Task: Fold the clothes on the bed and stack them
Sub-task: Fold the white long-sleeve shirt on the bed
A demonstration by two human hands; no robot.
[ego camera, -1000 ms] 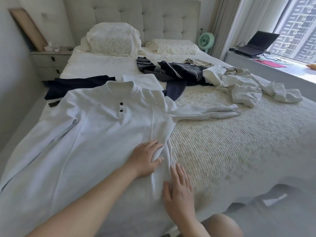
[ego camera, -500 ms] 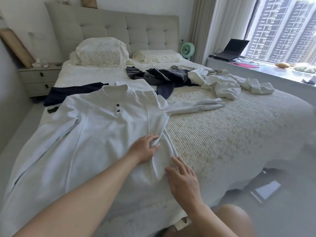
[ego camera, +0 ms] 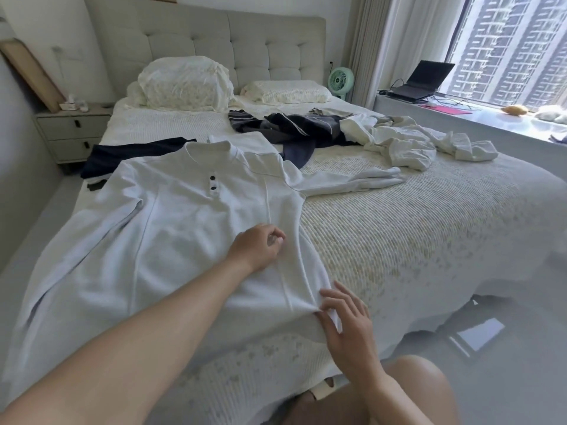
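From the head camera, we are looking down at a white long-sleeved shirt (ego camera: 190,237) lying face up on the bed (ego camera: 429,240). Our left hand (ego camera: 257,256) is hovering over its right side, fingers curled, seemingly gripping nothing. Our right hand (ego camera: 346,326) is pinching the hem corner. To fold cleanly, we are probably wanting both grips along one side seam.

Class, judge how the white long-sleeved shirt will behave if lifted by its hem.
The white shirt probably flops: it lies flat and creased. Its sleeve would likely dangle. It bunches where the right hand pinches, so it seems light.
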